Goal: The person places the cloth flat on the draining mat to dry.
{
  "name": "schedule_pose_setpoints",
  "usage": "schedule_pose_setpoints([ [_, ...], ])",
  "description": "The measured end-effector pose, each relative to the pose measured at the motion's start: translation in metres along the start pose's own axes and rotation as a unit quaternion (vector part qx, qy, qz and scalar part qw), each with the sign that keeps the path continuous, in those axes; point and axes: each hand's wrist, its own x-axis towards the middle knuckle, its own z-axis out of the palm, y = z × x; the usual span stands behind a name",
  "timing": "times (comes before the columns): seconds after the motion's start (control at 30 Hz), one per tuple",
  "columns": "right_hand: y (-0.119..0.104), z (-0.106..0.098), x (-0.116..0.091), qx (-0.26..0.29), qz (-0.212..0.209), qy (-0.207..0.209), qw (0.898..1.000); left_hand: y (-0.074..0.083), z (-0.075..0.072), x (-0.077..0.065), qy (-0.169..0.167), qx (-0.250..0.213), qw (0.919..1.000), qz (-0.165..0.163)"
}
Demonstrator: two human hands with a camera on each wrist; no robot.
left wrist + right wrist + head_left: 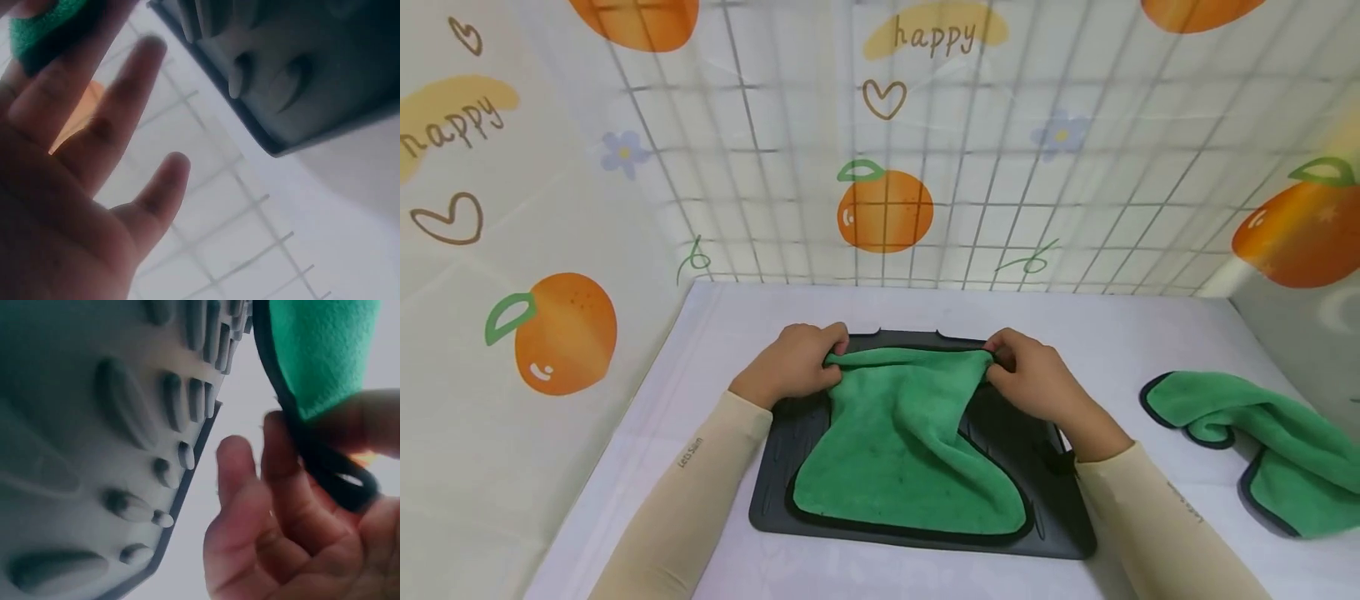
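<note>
A green cloth (880, 450) with a dark edging hangs between my two hands, its lower part spread over a dark grey ridged tray (1060, 508). My left hand (801, 360) pinches its upper left corner, and in the left wrist view the other fingers (125, 112) stand apart from the cloth. The upper right corner is pinched by my right hand (1037, 375). In the right wrist view the dark edging (312, 456) runs between thumb and fingers, above the tray's raised ribs (128, 403). Folds run down the cloth's right half.
A second green cloth (1285, 442) with dark edging lies crumpled on the white table (1120, 333) at the right. Behind the table rises a wire grid (970, 183) covered by a sheet printed with oranges. A printed side wall (490, 433) stands at the left.
</note>
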Motion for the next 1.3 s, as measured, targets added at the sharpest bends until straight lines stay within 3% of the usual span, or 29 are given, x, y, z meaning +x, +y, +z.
schedule_pose_setpoints([
  [0.13,0.004,-0.003,0.0,0.081,0.046,0.003,0.996,-0.003,-0.005,-0.002,0.005,-0.027,0.9995,-0.014],
  [0.3,0.007,-0.006,0.001,0.2,0.077,0.019,0.977,-0.004,-0.012,-0.005,0.025,-0.02,0.9985,-0.044],
  [0.57,0.018,-0.005,0.005,0.203,0.082,0.092,0.971,-0.004,-0.012,-0.008,0.061,-0.001,0.9943,-0.088],
  [0.83,0.022,-0.004,0.006,0.264,0.086,0.102,0.955,-0.004,-0.01,-0.005,0.021,0.012,0.9926,-0.119],
  [0.97,0.023,-0.004,0.005,0.213,0.074,0.079,0.971,-0.001,-0.009,-0.007,-0.027,0.033,0.9888,-0.143],
  [1.07,0.025,-0.004,0.003,0.162,0.071,0.047,0.983,0.0,-0.008,-0.011,-0.082,0.047,0.9806,-0.172],
  [1.13,0.024,-0.004,0.002,0.127,0.069,0.029,0.989,0.001,-0.007,-0.013,-0.102,0.054,0.9759,-0.186],
  [1.3,0.017,-0.001,-0.002,0.0,0.052,0.001,0.999,0.004,-0.012,-0.014,-0.074,0.058,0.9798,-0.176],
])
